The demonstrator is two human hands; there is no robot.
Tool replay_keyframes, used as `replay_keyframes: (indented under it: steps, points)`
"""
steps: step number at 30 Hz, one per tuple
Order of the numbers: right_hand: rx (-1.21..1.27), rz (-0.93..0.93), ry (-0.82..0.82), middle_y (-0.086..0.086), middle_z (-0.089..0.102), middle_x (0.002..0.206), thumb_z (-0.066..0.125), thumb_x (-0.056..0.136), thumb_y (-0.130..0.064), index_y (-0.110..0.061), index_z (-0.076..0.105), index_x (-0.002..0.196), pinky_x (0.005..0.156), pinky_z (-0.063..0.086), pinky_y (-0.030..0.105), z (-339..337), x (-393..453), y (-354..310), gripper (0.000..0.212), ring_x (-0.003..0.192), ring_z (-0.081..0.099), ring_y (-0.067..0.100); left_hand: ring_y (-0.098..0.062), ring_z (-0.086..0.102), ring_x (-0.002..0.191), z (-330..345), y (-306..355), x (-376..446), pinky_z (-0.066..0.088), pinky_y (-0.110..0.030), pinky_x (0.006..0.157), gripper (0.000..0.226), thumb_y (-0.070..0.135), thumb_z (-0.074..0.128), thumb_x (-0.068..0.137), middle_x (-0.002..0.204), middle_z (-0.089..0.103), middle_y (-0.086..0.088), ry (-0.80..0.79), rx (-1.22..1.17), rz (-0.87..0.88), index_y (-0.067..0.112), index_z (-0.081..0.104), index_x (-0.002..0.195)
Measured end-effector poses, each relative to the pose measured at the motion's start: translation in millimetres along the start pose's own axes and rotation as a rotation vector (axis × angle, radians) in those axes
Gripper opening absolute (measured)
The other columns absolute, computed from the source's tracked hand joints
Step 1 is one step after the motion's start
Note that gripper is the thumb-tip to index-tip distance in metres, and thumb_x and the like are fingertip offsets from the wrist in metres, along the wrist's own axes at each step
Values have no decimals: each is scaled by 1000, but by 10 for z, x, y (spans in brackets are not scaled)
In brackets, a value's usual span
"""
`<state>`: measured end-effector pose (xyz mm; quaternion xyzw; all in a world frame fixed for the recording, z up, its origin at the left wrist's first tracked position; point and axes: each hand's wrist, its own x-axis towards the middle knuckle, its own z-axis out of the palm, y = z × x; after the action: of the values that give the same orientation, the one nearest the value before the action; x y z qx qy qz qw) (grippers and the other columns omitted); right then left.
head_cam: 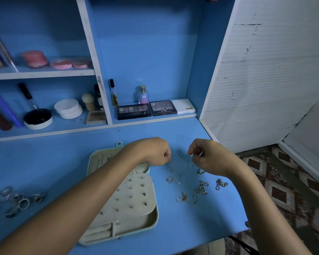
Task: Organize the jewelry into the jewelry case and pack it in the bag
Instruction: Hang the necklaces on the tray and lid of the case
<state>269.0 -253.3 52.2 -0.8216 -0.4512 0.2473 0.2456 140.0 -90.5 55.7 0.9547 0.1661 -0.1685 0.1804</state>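
Both hands are up just past the open jewelry case (122, 199), each pinching an end of a super thin necklace (180, 170) that droops between them. The left hand (155, 151) is curled tight over the case's far corner; the right hand (204, 156) is pinching just off to the case's right. Honestly that chain looks like trouble: the sagging loop hangs right over the other chains (201, 187) beside the case, so if it dips it could snag and knot up. Fine links kink easily too. The rings (17, 199) sit well off to the case's left, untouched. No bag in sight. The desk (63, 162) is painted blue and a bit scuffed, with makeup palettes (147, 110) on shelves behind the case, and a patterned floor down to the right.
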Motion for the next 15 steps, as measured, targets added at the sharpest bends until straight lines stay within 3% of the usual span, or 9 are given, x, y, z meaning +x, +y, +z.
replay_keyframes:
  steps: [2,4,8,11,15]
  points:
    - [5,11,-3,-8,64,82,53,92,-13,-30,64,95,56,47,19,12,-4,10,21,61,64,9,-8,57,87,-17,-9,-20,44,-23,76,31,16,46,97,93,61,15,-47,28,-27,26,72,111]
    - [80,7,31,-10,62,73,52,92,-10,-29,65,95,55,48,22,29,-8,0,23,58,60,12,-11,57,95,-14,-25,-28,46,-25,79,35,15,43,96,100,62,14,-75,43,-39,29,71,110]
    - [295,-45,98,5,68,80,54,89,-5,-24,68,94,73,57,49,46,-6,-82,24,86,66,36,-12,53,99,20,-67,-9,44,-27,83,27,22,49,97,93,50,14,-29,26,-6,29,68,114]
    - [380,-72,112,4,71,83,57,92,-4,-21,69,94,78,57,41,24,3,-129,21,90,68,31,-9,48,103,38,-82,8,38,-24,86,29,35,58,96,100,45,12,59,-36,44,31,65,124]
    - [452,-105,112,-2,70,79,57,94,-3,-19,68,96,69,54,26,-15,-1,-176,20,84,71,19,-3,49,92,39,-94,17,37,-21,80,32,46,64,90,96,51,17,130,-138,107,38,66,121]
